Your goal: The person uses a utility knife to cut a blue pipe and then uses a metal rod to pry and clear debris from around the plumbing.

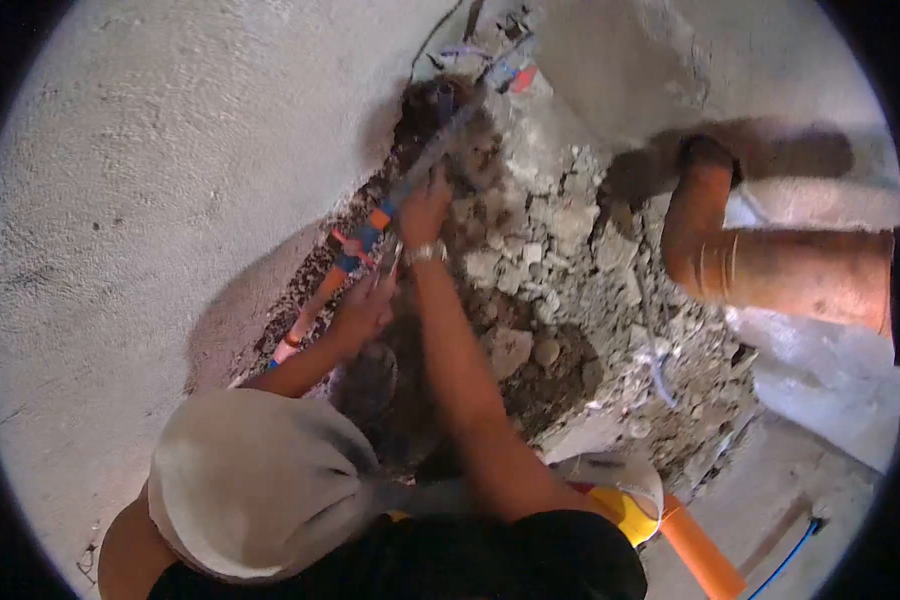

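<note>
A thin pipe run (315, 300), orange with blue sections, lies in a rough trench at the foot of the wall. Its upper stretch continues as a blurred grey length (435, 150). My right hand (426, 212), with a watch or bracelet at the wrist, is closed around the pipe where orange meets grey. Just below it, my left hand (363, 312) is closed on a slim, shiny tool (390, 262) with a reddish part, angled up beside the pipe; its kind is not clear. An orange-red clip-like fitting (347, 246) crosses the pipe to the left of the hands.
Broken rubble (560, 240) and loose soil fill the corner right of the trench. A thick orange elbow pipe (710, 250) juts in from the right. My light-clothed left knee (260, 480) is close below. An orange tube (700, 550) and a blue cable (785, 560) lie lower right.
</note>
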Demonstrator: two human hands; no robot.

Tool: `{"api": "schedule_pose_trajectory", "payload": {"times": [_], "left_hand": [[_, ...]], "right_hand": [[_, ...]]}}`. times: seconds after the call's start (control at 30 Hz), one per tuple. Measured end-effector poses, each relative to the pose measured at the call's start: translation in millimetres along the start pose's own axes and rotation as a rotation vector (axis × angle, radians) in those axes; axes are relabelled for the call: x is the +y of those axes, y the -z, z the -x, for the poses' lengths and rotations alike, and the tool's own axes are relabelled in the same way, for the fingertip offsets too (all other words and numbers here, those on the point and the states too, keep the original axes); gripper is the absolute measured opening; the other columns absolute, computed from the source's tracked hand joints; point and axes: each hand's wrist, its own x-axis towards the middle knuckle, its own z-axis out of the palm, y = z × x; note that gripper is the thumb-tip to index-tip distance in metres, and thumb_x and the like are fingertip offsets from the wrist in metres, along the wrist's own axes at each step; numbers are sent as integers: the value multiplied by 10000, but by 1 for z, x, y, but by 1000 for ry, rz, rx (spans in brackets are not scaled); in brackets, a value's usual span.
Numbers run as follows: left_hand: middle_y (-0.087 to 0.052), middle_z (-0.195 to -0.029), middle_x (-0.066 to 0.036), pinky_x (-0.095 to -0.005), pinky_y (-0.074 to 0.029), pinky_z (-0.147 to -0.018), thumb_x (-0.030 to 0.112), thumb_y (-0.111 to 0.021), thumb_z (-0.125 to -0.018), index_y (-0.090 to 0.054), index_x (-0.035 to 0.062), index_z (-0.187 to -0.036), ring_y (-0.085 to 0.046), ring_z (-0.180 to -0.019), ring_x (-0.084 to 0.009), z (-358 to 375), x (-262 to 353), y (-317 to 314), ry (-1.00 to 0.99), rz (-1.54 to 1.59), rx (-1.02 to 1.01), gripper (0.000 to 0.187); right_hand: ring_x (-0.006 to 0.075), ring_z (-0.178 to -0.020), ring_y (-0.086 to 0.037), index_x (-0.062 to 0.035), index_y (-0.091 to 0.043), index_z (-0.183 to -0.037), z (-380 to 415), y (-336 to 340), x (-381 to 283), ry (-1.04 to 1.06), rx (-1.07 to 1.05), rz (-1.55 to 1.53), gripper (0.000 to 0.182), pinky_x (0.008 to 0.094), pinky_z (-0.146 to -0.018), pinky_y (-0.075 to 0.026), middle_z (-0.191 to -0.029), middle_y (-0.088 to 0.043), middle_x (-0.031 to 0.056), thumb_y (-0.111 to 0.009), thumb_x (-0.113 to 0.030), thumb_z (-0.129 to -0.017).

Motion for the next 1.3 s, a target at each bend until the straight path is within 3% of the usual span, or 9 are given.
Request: {"api": "schedule_pose_trajectory", "payload": {"times": [0.07, 0.13, 0.63, 0.73, 0.77, 0.83, 0.9, 1.03, 1.3], "left_hand": [[-418, -578, 41, -219, -276, -408, 408, -471, -937, -511, 101, -959, -365, -466, -47, 0, -6, 2, 16, -56, 23, 311], [-414, -575, 41, -214, -276, -405, 402, -470, -940, -505, 101, -959, -363, -463, -44, 0, 0, -3, -23, -111, 27, 303], [-406, -564, 13, -233, -272, -365, 363, -464, -944, -494, 108, -913, -383, -420, -82, -19, -30, -2, 104, -33, 143, 259], [-410, -561, 8, -233, -262, -356, 353, -462, -942, -493, 118, -903, -380, -412, -88, -30, -29, 1, -1107, -912, 129, 241], [-419, -567, 7, -234, -259, -351, 344, -462, -943, -492, 120, -895, -380, -413, -92, 0, 9, -29, -394, -667, 205, 231], [-427, -574, 6, -235, -256, -347, 334, -463, -944, -492, 123, -887, -380, -414, -97, 1, 21, -38, 305, -402, 258, 221], [-428, -563, 12, -232, -252, -341, 336, -456, -945, -495, 115, -895, -363, -396, -97, -8, -19, -7, 115, 128, 110, 230], [-431, -564, 20, -224, -246, -336, 344, -459, -944, -500, 110, -912, -360, -393, -81, -18, -19, -9, 56, -9, 30, 240], [-419, -585, 27, -227, -255, -370, 342, -441, -950, -492, 105, -808, -346, -412, -77, -21, -15, -12, 108, 79, 71, 280]], "right_hand": [[351, -873, -605, 119, -526, -1112, 8, -1, 9, 177, -79, 284, 316, 415, -757, -443, -927, -622, 233, -405, -20, -856], [357, -841, -608, 95, -559, -1053, -5, 22, -31, -294, -16, -228, 273, 441, -747, -442, -894, -617, 253, -422, -52, -868], [384, -599, -546, 14, -486, -1234, 0, 5, -9, -154, 99, -390, 401, 448, -569, -421, -660, -544, 238, -472, -148, -868], [333, -545, -527, -16, -417, -1333, 12, 21, -25, -152, 119, -450, 502, 423, -530, -401, -624, -518, 216, -473, -120, -846], [309, -535, -526, -23, -402, -1350, 12, 40, -38, -221, 82, -547, 527, 413, -523, -398, -622, -515, 210, -470, -104, -835], [318, -588, -556, -15, -408, -1343, -3, 40, -34, -266, 35, -503, 526, 408, -559, -421, -686, -548, 229, -475, -100, -828], [336, -715, -611, -9, -434, -1325, 3, 17, -29, -325, 63, -517, 522, 396, -657, -462, -825, -598, 274, -483, -97, -813], [402, -756, -592, -11, -519, -1231, -5, 2, -14, -109, 344, -400, 393, 453, -677, -462, -838, -597, 271, -486, -135, -859], [404, -764, -584, -11, -522, -1228, -8, -3, -11, -287, 187, -507, 384, 436, -677, -455, -830, -589, 268, -470, -147, -873]]}}
